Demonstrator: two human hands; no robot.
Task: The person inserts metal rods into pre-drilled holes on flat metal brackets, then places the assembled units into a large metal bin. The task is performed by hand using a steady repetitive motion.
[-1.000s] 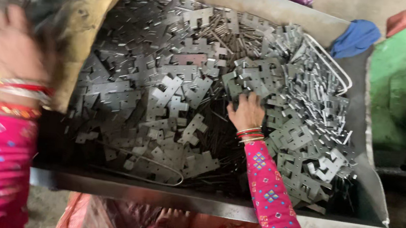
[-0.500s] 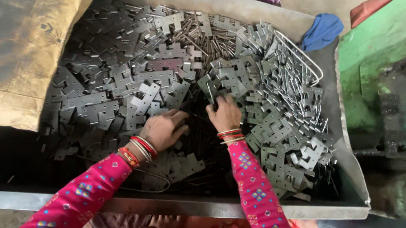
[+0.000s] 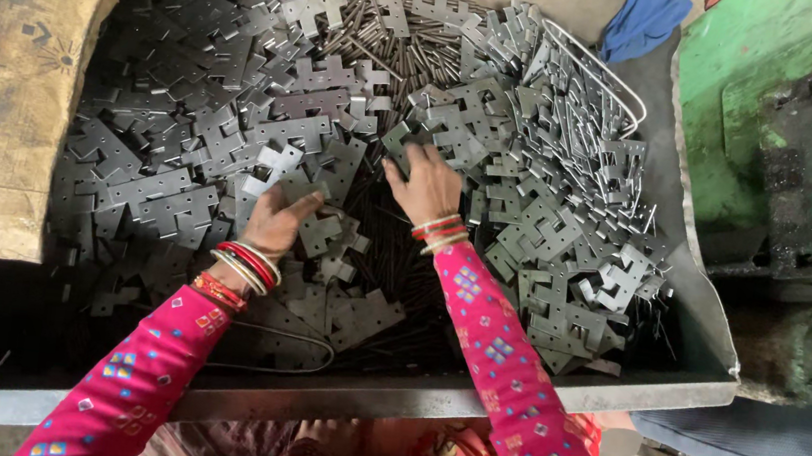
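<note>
We look down into a wide metal tray (image 3: pixel 529 392) with a flat, worn rim, set beside a green machine (image 3: pixel 789 127) grimy with dark oil. A tan sack (image 3: pixel 9 86) lies over the tray's left side, and a blue cloth (image 3: pixel 646 17) sits at its far edge. The tray is heaped with plates (image 3: pixel 185 134), flat grey stamped steel pieces with notched, stepped outlines and small punched holes, dull and slightly oily. Thin dark rods (image 3: pixel 399 51) lie among and beneath them, and a bent wire loop (image 3: pixel 598 72) rests on the right of the heap.

Our left hand (image 3: pixel 278 223) curls its fingers closed around one plate near the middle of the tray. Our right hand (image 3: pixel 426 185) presses down on the pile just beyond, fingers bent and pinching the edge of another plate. Both wrists carry red and silver bangles (image 3: pixel 239 271), above pink patterned sleeves (image 3: pixel 502 369).
</note>
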